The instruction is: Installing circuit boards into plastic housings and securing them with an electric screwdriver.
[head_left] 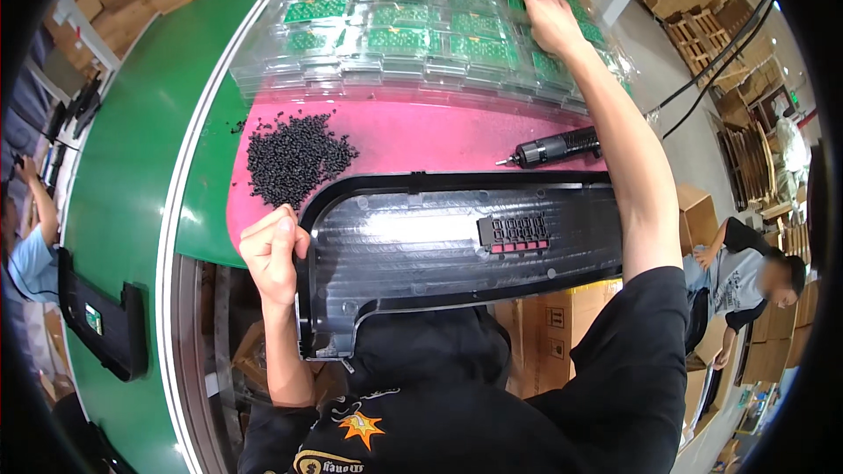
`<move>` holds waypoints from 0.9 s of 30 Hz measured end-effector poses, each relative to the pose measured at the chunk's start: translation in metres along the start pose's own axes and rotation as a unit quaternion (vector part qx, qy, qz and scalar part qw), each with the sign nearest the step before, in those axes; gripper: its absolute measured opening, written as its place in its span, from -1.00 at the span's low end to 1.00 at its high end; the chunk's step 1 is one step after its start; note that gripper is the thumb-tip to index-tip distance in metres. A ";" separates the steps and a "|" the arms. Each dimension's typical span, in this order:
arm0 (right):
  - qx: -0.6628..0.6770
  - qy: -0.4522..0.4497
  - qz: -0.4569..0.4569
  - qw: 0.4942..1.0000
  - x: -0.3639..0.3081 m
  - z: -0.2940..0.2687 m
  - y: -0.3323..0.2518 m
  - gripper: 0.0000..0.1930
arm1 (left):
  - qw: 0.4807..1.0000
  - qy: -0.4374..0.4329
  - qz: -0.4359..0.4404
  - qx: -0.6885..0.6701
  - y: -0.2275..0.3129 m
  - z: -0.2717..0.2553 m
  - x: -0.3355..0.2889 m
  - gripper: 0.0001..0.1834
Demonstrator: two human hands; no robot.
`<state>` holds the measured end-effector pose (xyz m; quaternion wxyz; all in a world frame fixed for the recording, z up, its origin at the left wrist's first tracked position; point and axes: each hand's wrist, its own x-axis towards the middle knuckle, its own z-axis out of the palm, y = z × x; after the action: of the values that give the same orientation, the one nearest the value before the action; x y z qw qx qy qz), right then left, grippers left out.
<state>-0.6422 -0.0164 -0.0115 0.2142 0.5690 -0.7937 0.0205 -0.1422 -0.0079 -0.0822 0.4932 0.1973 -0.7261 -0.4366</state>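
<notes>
Black cloth shirt (474,412) nearest; far side, stacked clear plastic trays (395,67); then pink mat (413,127) and, overlapping its near edge, long black plastic housing (395,250). Better steady it with left hand (277,254), closed into fist at its left rim. With right hand (551,22), index finger extended, grip impossible to tell, best lift green rectangular circuit boards (399,39) by edges from trays.

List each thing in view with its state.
left hand: curled closed, contents hidden
right hand: index extended at circuit boards, contact unclear
circuit boards: in rows, in clear trays
near black panel: hollow side up, no board inside
screwdriver: lying on pink mat
small black parts: loose heap
far black panel: green board inside
</notes>
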 end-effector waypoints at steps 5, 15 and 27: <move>0.208 0.264 0.047 0.941 -0.024 -0.049 -0.027 -0.24 | 1.000 0.006 0.014 0.000 -0.006 0.000 0.002 -0.55; 0.768 0.162 0.001 0.619 -0.146 -0.160 -0.152 -0.24 | 0.984 -0.106 -0.044 0.134 0.069 0.016 0.054 -0.62; 0.770 0.046 0.036 0.635 -0.221 -0.134 -0.105 -0.20 | 0.940 -0.328 -0.092 -0.032 0.074 0.105 0.109 -0.36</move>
<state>-0.4464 0.1809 0.0079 -0.2667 0.4969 -0.4991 0.6579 -0.2720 0.0003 0.0244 0.1912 0.0930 -0.8122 -0.5432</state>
